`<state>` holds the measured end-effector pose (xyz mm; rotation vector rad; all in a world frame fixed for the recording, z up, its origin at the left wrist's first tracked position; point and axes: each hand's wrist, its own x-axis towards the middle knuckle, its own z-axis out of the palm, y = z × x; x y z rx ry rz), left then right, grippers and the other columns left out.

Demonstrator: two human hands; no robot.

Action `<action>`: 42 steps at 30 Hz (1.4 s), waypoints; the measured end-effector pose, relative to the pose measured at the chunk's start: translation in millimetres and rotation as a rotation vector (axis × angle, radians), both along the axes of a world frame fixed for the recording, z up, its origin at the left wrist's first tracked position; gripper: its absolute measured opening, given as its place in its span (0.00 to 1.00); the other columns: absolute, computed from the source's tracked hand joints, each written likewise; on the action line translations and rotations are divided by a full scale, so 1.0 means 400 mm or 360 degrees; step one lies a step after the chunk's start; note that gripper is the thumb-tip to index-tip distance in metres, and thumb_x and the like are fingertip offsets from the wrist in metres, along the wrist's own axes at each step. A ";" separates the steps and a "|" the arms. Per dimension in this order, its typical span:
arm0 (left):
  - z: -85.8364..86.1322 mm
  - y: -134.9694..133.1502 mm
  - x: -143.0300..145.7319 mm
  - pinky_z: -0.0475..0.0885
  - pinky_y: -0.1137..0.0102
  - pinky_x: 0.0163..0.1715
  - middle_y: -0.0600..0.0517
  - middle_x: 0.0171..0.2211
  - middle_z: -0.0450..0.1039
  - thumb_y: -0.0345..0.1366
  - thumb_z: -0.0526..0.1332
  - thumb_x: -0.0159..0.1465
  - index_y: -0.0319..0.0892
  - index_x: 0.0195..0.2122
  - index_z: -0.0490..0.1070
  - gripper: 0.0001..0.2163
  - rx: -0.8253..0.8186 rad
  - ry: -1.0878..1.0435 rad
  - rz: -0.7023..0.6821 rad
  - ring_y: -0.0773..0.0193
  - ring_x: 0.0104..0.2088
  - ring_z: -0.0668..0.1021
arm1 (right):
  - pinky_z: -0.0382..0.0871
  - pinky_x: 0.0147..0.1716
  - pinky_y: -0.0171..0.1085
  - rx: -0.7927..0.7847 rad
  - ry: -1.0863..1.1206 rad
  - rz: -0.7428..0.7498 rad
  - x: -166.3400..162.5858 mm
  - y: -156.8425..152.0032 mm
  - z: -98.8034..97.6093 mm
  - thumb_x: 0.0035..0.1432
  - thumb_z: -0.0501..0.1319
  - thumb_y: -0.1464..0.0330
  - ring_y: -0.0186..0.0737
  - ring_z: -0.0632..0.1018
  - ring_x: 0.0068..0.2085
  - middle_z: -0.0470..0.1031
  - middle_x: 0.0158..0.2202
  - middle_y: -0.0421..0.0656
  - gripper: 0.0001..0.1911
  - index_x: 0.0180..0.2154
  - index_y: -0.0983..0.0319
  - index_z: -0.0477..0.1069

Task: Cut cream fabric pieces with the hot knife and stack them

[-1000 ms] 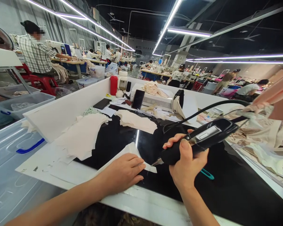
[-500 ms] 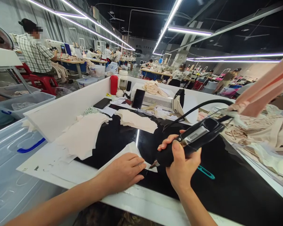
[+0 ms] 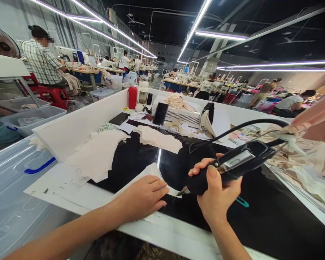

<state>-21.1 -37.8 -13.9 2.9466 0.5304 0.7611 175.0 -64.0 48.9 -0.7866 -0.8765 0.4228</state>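
My left hand [image 3: 143,196] lies flat, fingers stretched out, pressing a pale fabric piece [image 3: 149,174] onto the black tabletop [image 3: 260,220]. Wrapped in my right hand [image 3: 218,195] is a black corded handheld power tool [image 3: 242,160] with a silver plate on its side and a narrow metal tip. That tip sits at the right-hand corner of the fabric, a little to the right of my left fingertips; whether it touches the cloth I cannot tell. Part of the fabric is hidden under my left hand. Behind my right wrist lies a teal loop-ended tool [image 3: 243,202], partly covered.
Stacks of pale fabric pieces lie at left [image 3: 97,155] and centre back [image 3: 159,139]. Behind them are two phones [image 3: 119,118], a red cup [image 3: 132,97] and a white vented box [image 3: 178,115]. Loose fabric strips [image 3: 300,155] pile up at right. The tool's black cable [image 3: 241,124] arches overhead.
My right hand and the power tool have shifted right, the tip sliding along the fabric edge toward its corner. My left hand stays on the fabric. The view has turned slightly.
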 end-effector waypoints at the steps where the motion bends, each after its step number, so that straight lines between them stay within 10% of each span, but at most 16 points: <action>1: -0.001 0.000 0.000 0.76 0.57 0.60 0.44 0.56 0.79 0.39 0.64 0.76 0.36 0.58 0.74 0.14 -0.0012 -0.0002 -0.0001 0.50 0.56 0.80 | 0.79 0.25 0.37 -0.0009 -0.0004 0.0005 0.000 0.000 -0.001 0.60 0.74 0.64 0.35 0.78 0.25 0.78 0.31 0.34 0.20 0.50 0.54 0.70; 11: 0.031 0.042 -0.057 0.74 0.57 0.65 0.44 0.60 0.77 0.37 0.53 0.81 0.38 0.60 0.75 0.15 -0.0224 0.0011 0.0075 0.52 0.61 0.78 | 0.79 0.28 0.39 -0.0030 -0.0151 -0.0086 0.057 0.039 -0.015 0.61 0.73 0.62 0.35 0.77 0.27 0.78 0.33 0.33 0.20 0.51 0.54 0.69; 25: 0.135 -0.007 -0.032 0.77 0.64 0.41 0.51 0.41 0.77 0.35 0.58 0.78 0.44 0.41 0.80 0.11 -0.0639 0.0612 0.0406 0.57 0.40 0.82 | 0.77 0.27 0.42 0.0013 -0.0089 -0.0113 0.073 0.111 -0.004 0.59 0.75 0.59 0.38 0.77 0.25 0.76 0.31 0.35 0.17 0.41 0.54 0.68; 29: 0.159 0.060 -0.006 0.76 0.61 0.54 0.48 0.49 0.79 0.32 0.65 0.74 0.42 0.50 0.77 0.06 -0.0527 0.0449 0.0287 0.52 0.52 0.81 | 0.76 0.27 0.40 0.0015 -0.0083 -0.0060 0.054 0.110 -0.006 0.59 0.74 0.60 0.37 0.77 0.25 0.76 0.30 0.34 0.17 0.41 0.54 0.68; 42: 0.113 0.177 0.025 0.52 0.36 0.74 0.43 0.66 0.72 0.42 0.74 0.67 0.47 0.68 0.65 0.31 -0.0755 0.0564 -0.0077 0.45 0.74 0.66 | 0.77 0.26 0.38 -0.0030 -0.0018 0.0038 0.000 0.114 0.011 0.57 0.73 0.60 0.35 0.77 0.23 0.76 0.28 0.32 0.17 0.40 0.54 0.67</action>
